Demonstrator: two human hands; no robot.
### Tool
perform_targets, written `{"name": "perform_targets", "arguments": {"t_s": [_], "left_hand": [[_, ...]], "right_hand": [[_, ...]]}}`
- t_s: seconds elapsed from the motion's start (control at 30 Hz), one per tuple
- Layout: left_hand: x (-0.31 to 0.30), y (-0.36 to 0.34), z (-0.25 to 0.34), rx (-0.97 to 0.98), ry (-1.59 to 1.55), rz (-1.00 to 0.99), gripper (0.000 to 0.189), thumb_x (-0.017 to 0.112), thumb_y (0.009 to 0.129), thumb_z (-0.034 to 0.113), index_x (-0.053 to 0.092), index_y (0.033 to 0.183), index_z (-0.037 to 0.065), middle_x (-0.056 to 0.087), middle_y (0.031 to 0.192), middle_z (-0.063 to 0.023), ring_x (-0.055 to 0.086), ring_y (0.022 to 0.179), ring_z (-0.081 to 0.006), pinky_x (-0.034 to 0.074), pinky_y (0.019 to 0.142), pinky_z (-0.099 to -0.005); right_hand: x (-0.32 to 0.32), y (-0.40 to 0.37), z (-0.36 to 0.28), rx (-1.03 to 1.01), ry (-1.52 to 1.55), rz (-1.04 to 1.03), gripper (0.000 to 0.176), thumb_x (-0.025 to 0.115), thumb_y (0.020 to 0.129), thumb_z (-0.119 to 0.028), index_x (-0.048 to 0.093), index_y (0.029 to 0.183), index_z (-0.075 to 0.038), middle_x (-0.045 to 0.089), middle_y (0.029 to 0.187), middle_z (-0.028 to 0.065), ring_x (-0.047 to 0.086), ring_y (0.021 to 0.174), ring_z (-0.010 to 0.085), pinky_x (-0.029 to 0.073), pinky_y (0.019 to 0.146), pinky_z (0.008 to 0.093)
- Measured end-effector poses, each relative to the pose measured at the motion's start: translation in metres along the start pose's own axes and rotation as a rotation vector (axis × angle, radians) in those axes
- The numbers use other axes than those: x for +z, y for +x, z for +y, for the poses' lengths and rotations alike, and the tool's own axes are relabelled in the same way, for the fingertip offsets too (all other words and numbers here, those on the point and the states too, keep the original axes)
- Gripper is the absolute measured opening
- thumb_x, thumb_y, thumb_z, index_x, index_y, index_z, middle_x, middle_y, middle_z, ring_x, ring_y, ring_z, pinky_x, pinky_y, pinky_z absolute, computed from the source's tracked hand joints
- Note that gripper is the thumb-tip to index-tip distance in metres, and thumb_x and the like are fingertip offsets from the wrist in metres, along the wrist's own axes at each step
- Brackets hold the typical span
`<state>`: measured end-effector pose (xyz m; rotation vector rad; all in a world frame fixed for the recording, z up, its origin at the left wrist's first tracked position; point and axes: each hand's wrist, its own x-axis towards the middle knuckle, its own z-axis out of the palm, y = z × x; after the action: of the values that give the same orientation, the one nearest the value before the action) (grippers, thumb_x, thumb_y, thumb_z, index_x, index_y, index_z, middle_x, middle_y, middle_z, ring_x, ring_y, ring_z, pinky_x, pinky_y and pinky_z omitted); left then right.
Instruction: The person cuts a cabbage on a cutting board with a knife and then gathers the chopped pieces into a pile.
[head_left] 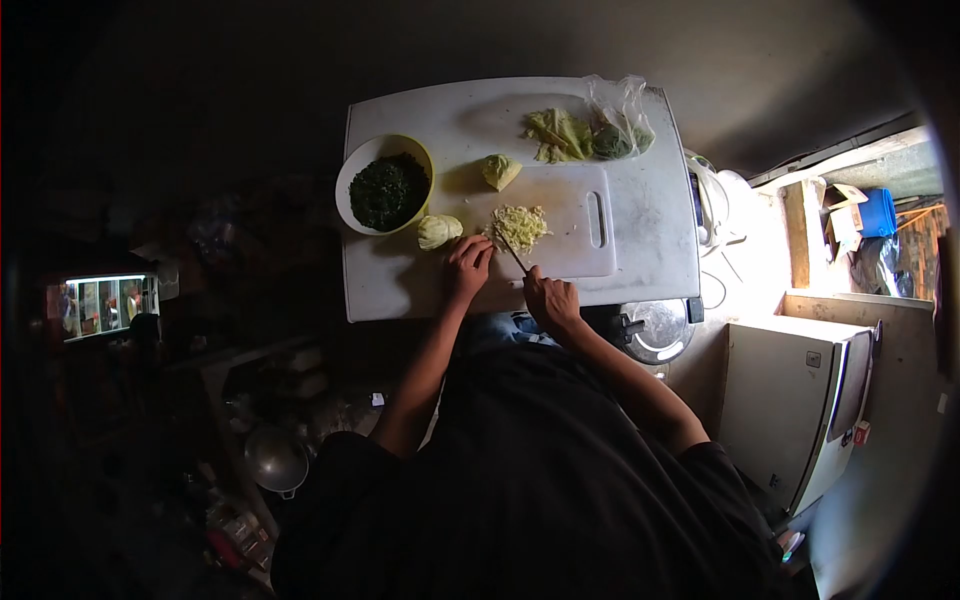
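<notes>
My right hand [552, 300] is closed round the handle of a knife [513, 256], whose blade reaches into a pile of chopped cabbage [519, 228] on the white cutting board [572, 255]. My left hand [468, 264] rests at the board's left edge, fingers bent, with the fingertips beside the chopped pile; whether they hold a piece is too small to tell. Just left of those fingers lies a pale cabbage piece [438, 232]. Another cabbage piece [500, 171] sits at the board's upper left edge.
A bowl [427, 160] of chopped dark greens stands at the table's left. Loose leaves [559, 135] and a clear plastic bag [625, 118] with something green lie at the back right of the white table [655, 240]. A round lidded appliance [657, 330] is beyond the table's near right edge.
</notes>
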<state>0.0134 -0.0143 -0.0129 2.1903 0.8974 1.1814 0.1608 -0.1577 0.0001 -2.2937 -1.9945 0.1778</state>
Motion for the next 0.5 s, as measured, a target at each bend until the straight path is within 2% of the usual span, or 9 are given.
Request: {"name": "perform_targets", "arguments": {"t_s": [0.07, 0.13, 0.27, 0.33, 0.37, 0.43, 0.47, 0.5], "left_hand": [[0.002, -0.002, -0.006, -0.002, -0.002, 0.016, 0.011, 0.071, 0.077, 0.0, 0.066, 0.086, 0.004, 0.067, 0.092, -0.0091, 0.064, 0.086, -0.0304, 0.052, 0.075, -0.0389], [0.002, -0.002, -0.007, 0.055, 0.019, 0.037, 0.012, 0.071, 0.076, -0.001, 0.066, 0.086, 0.004, 0.067, 0.093, -0.0093, 0.064, 0.085, -0.0307, 0.052, 0.075, -0.0389], [-0.002, 0.001, -0.004, 0.069, 0.03, 0.016, 0.013, 0.071, 0.075, -0.002, 0.066, 0.086, 0.003, 0.067, 0.092, -0.0098, 0.064, 0.084, -0.0309, 0.052, 0.075, -0.0386], [-0.001, 0.001, -0.002, 0.038, -0.002, 0.015, 0.013, 0.071, 0.075, -0.003, 0.066, 0.086, 0.003, 0.066, 0.092, -0.0102, 0.064, 0.084, -0.0311, 0.052, 0.074, -0.0382], [-0.001, 0.001, -0.002, 0.038, -0.003, 0.014, 0.013, 0.071, 0.075, -0.003, 0.066, 0.086, 0.003, 0.066, 0.092, -0.0102, 0.064, 0.084, -0.0311, 0.052, 0.074, -0.0382], [0.0, 0.0, -0.001, 0.018, -0.019, 0.031, 0.013, 0.071, 0.074, -0.005, 0.066, 0.085, 0.002, 0.066, 0.091, -0.0104, 0.064, 0.084, -0.0312, 0.052, 0.073, -0.0378], [0.0, 0.0, -0.001, 0.02, -0.021, 0.029, 0.013, 0.071, 0.074, -0.005, 0.066, 0.085, 0.002, 0.066, 0.091, -0.0104, 0.064, 0.084, -0.0312, 0.052, 0.073, -0.0378], [0.0, 0.001, -0.001, 0.016, -0.027, 0.029, 0.013, 0.071, 0.074, -0.005, 0.067, 0.084, 0.002, 0.066, 0.091, -0.0104, 0.064, 0.084, -0.0312, 0.052, 0.073, -0.0377]], "right_hand": [[0.009, -0.002, 0.002, -0.031, -0.003, 0.06, 0.037, 0.056, 0.089, -0.024, 0.049, 0.122, -0.006, 0.063, 0.068, 0.0052, 0.065, 0.061, 0.0221, 0.047, 0.051, 0.0383], [-0.024, 0.0, -0.008, 0.002, 0.056, -0.056, 0.036, 0.056, 0.09, -0.024, 0.049, 0.118, -0.003, 0.061, 0.063, 0.0054, 0.065, 0.057, 0.0228, 0.046, 0.048, 0.0387], [-0.029, -0.004, -0.014, -0.034, 0.051, -0.055, 0.033, 0.056, 0.09, -0.023, 0.049, 0.114, -0.001, 0.062, 0.063, 0.0059, 0.065, 0.056, 0.0231, 0.046, 0.048, 0.0391], [-0.026, -0.007, -0.016, -0.051, 0.025, 0.081, 0.031, 0.056, 0.09, -0.023, 0.049, 0.112, -0.001, 0.061, 0.063, 0.0056, 0.064, 0.054, 0.023, 0.046, 0.048, 0.0388], [-0.024, -0.008, -0.015, -0.049, 0.025, 0.081, 0.031, 0.056, 0.09, -0.023, 0.049, 0.112, -0.001, 0.061, 0.063, 0.0056, 0.064, 0.054, 0.023, 0.046, 0.048, 0.0388], [-0.027, -0.009, -0.016, -0.008, 0.056, -0.055, 0.037, 0.053, 0.092, -0.023, 0.052, 0.119, 0.001, 0.065, 0.067, 0.0094, 0.065, 0.06, 0.0268, 0.047, 0.053, 0.0418], [-0.03, -0.009, -0.016, -0.005, 0.056, -0.055, 0.037, 0.053, 0.092, -0.023, 0.052, 0.119, 0.001, 0.065, 0.067, 0.0094, 0.065, 0.06, 0.0268, 0.047, 0.053, 0.0418], [-0.031, -0.011, -0.016, -0.036, 0.024, 0.034, 0.033, 0.053, 0.092, -0.024, 0.051, 0.115, 0.0, 0.064, 0.065, 0.0073, 0.065, 0.058, 0.0248, 0.046, 0.051, 0.0401]]}}
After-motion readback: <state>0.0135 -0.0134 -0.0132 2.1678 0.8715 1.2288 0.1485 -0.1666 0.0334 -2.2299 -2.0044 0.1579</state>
